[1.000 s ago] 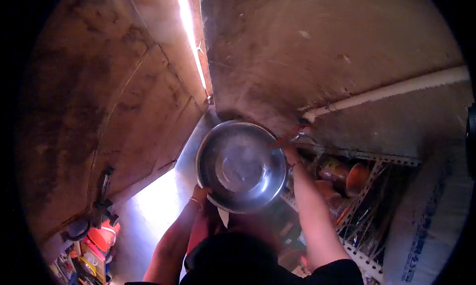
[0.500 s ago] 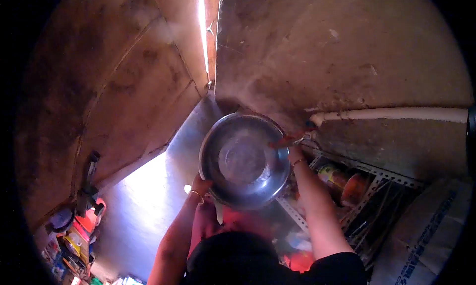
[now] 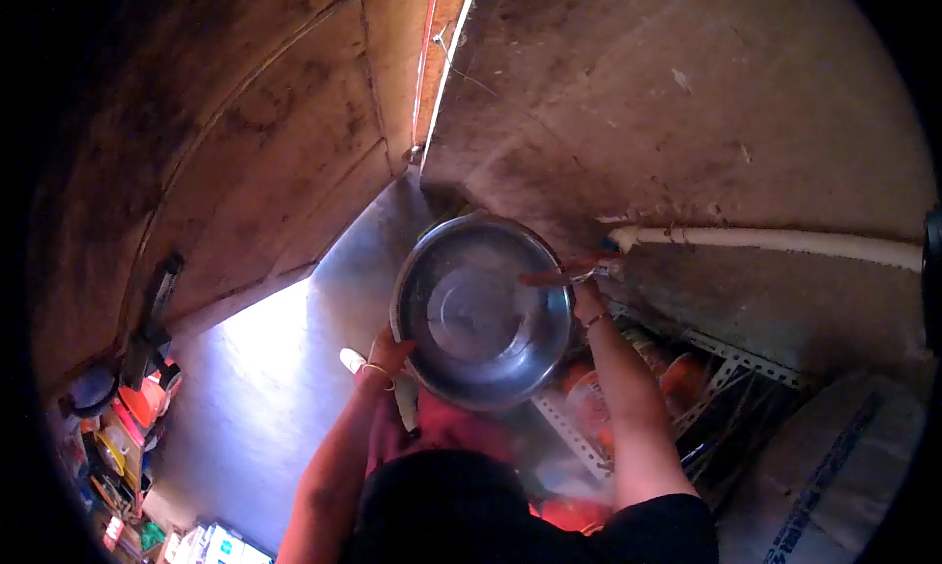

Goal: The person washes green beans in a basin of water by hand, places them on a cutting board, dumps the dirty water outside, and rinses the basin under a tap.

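Note:
A wide, round steel basin (image 3: 469, 368) is held out in front of my body, its inside facing up toward me. At its left rim my left hand (image 3: 391, 352) is closed, thumb over the edge. My right hand (image 3: 586, 296) is at the right rim, its fingers partly hidden. Across the rim beside that hand lies a long reddish-brown thing (image 3: 548, 278) with a shiny part at its right end. I cannot make out its kind or whether my right hand holds it. No separate contents are discernible inside the basin.
A white pipe (image 3: 775, 245) runs along the right wall. Below it stands a perforated metal rack (image 3: 574, 436) with orange-red containers. A printed sack (image 3: 834, 476) is at lower right. Colourful goods (image 3: 132, 417) line the left, beside a brown door-like panel (image 3: 265, 161).
My view has shifted slightly. Both hands remain at the basin's rim, and the basin sits marginally higher and further left in the picture. The reddish-brown thing reaches a little further over the basin.

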Demonstrator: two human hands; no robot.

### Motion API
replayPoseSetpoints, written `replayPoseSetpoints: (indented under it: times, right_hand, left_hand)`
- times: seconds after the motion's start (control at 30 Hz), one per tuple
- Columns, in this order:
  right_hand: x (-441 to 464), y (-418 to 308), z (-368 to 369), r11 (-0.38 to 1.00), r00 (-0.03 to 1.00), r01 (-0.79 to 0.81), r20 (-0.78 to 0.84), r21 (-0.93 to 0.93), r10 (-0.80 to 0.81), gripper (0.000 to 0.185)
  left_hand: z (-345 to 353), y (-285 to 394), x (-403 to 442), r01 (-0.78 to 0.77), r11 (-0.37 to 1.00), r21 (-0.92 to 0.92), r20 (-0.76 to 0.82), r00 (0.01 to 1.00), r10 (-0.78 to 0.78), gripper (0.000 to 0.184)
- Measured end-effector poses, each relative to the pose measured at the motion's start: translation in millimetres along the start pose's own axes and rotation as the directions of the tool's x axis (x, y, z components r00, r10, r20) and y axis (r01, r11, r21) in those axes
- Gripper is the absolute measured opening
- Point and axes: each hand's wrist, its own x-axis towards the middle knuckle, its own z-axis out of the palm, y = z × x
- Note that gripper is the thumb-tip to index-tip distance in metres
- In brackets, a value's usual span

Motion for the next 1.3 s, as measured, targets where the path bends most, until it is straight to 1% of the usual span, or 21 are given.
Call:
replayPoseSetpoints:
  times: [0.03,0.07,0.13,0.17,0.23,0.33,0.37,0.43,0.47,0.5,0.53,0.67,0.77,0.83,0.97,1.03,1.07,1.13,1.17,1.23,1.3]
  right_hand:
    - [0,0,2,0.993,0.994,0.106,0.024,-0.054,-0.105,0.030]
    - [1,-2,3,0.993,0.994,0.104,0.030,-0.056,-0.103,0.030]
    - [8,-4,-5,0.999,0.996,-0.030,0.078,-0.039,0.033,0.035]
    - [19,0,-16,0.999,0.996,-0.031,0.082,-0.044,0.034,0.035]
    - [41,10,-38,0.988,0.985,-0.111,0.120,-0.105,0.123,0.035]
    - [34,-4,-33,0.980,0.981,-0.115,0.136,-0.164,0.138,0.036]
    - [30,-11,-30,0.973,0.978,-0.115,0.149,-0.198,0.146,0.037]
    - [24,-25,-24,0.952,0.970,-0.121,0.172,-0.280,0.174,0.037]
    - [20,-32,-21,0.937,0.964,-0.124,0.186,-0.325,0.192,0.038]
    - [17,-39,-18,0.918,0.957,-0.123,0.201,-0.378,0.211,0.038]
    - [11,-46,-15,0.893,0.948,-0.122,0.215,-0.433,0.234,0.038]
    - [-7,-81,9,0.733,0.894,-0.085,0.273,-0.675,0.355,0.040]
    - [-18,-108,38,0.585,0.848,-0.012,0.302,-0.811,0.436,0.041]
    - [-26,-123,57,0.496,0.822,0.039,0.310,-0.867,0.477,0.042]
    - [-40,-143,90,0.360,0.782,0.122,0.313,-0.925,0.539,0.043]
    - [-45,-148,102,0.309,0.771,0.151,0.307,-0.939,0.557,0.044]
    - [-48,-150,108,0.289,0.766,0.161,0.304,-0.944,0.567,0.044]
    - [-53,-154,116,0.258,0.758,0.178,0.299,-0.950,0.580,0.045]
    - [-55,-156,119,0.242,0.755,0.186,0.296,-0.952,0.585,0.045]
    - [-60,-159,125,0.218,0.753,0.196,0.289,-0.956,0.591,0.046]
    - [-63,-161,128,0.200,0.753,0.202,0.283,-0.959,0.594,0.047]
  left_hand:
    - [1,1,-3,-0.055,0.998,-0.023,-0.044,0.998,0.054,0.041]
    - [1,-4,-2,-0.053,0.998,-0.026,-0.050,0.997,0.052,0.041]
    - [2,-22,6,-0.095,0.995,0.042,-0.063,0.993,0.098,0.041]
    - [1,-30,9,-0.093,0.995,0.038,-0.067,0.993,0.096,0.041]
    - [1,-43,15,-0.098,0.991,0.090,-0.102,0.989,0.107,0.043]
    - [5,8,-15,-0.054,0.994,0.099,-0.160,0.985,0.069,0.042]
    - [5,5,-14,-0.055,0.994,0.096,-0.160,0.985,0.070,0.042]
    - [3,-12,-6,-0.156,0.984,0.090,-0.144,0.975,0.168,0.044]
    - [4,-20,-2,-0.155,0.984,0.087,-0.145,0.975,0.167,0.044]
    - [5,-28,2,-0.192,0.981,-0.003,-0.153,0.970,0.190,0.044]
    - [5,-33,3,-0.227,0.970,-0.091,-0.163,0.964,0.210,0.044]
    - [4,-33,-2,-0.276,0.957,-0.092,-0.168,0.951,0.258,0.044]
    - [3,-12,-14,-0.226,0.971,-0.083,-0.186,0.960,0.208,0.043]
    - [4,9,-26,-0.104,0.994,0.013,-0.202,0.974,0.105,0.044]
    - [3,-12,-17,-0.127,0.989,0.080,-0.225,0.964,0.142,0.045]
    - [4,-14,-18,-0.181,0.975,0.132,-0.271,0.939,0.211,0.047]
    - [4,-15,-20,-0.181,0.975,0.131,-0.272,0.939,0.211,0.047]
    - [5,-10,-24,-0.282,0.959,0.036,-0.237,0.930,0.283,0.047]
    - [5,-6,-26,-0.283,0.959,0.033,-0.239,0.929,0.282,0.047]
    - [4,2,-34,-0.194,0.976,0.096,-0.252,0.944,0.212,0.048]
    - [3,-11,-29,-0.220,0.971,0.092,-0.238,0.942,0.236,0.048]
